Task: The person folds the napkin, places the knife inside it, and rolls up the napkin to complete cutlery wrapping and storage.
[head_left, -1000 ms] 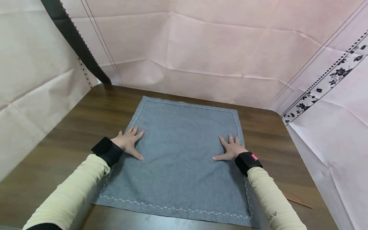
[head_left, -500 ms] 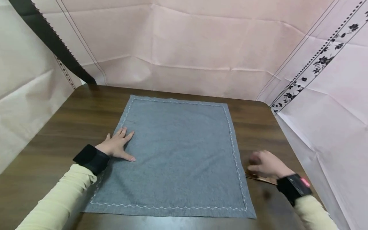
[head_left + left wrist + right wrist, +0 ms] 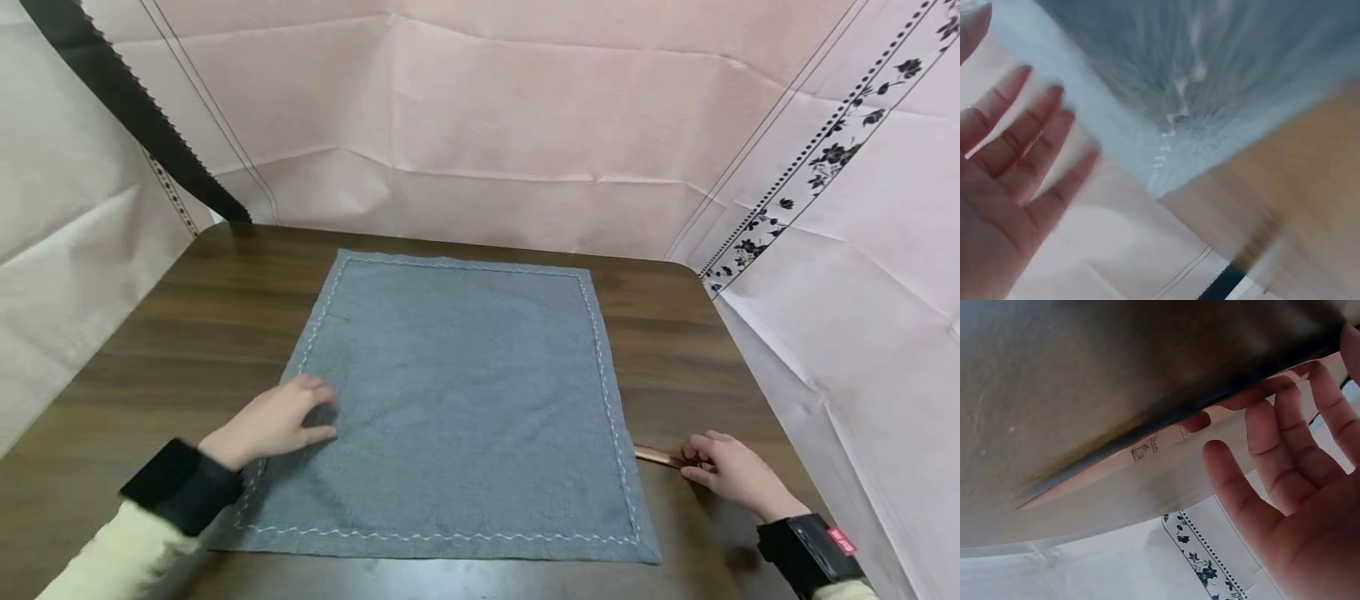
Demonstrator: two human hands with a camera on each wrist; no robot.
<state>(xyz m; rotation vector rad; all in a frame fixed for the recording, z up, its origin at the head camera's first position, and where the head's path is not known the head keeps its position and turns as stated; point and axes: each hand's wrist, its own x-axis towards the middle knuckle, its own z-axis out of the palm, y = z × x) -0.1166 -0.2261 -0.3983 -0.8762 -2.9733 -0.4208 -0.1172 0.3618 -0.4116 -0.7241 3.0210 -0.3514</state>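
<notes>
A square grey-blue cloth (image 3: 450, 400) with white zigzag stitching round its border lies spread flat. Over its left edge is my left hand (image 3: 273, 421), fingers loosely bent and holding nothing; in the left wrist view the hand (image 3: 1016, 162) shows an unfilled palm beside a blurred corner of the cloth (image 3: 1125, 137). To the right of the cloth, my right hand (image 3: 735, 475) pinches a thin, shiny copper-coloured blade-like piece (image 3: 656, 456). The right wrist view shows this piece (image 3: 1110, 469) tapering to a point, with small dark marks. My fingers hide part of it, so its exact kind is unclear.
Under the cloth is a dark brown wooden table (image 3: 247, 292) with rounded far corners. Pale creased fabric hangings (image 3: 487, 125) surround it at the back and sides. A black band (image 3: 135, 108) runs down at the left, a flower-patterned strip (image 3: 828, 158) at the right.
My right hand has left the cloth, moved right and picked at the copper-coloured piece, which it now holds. My left hand has drawn back towards me, its spread fingers now bent.
</notes>
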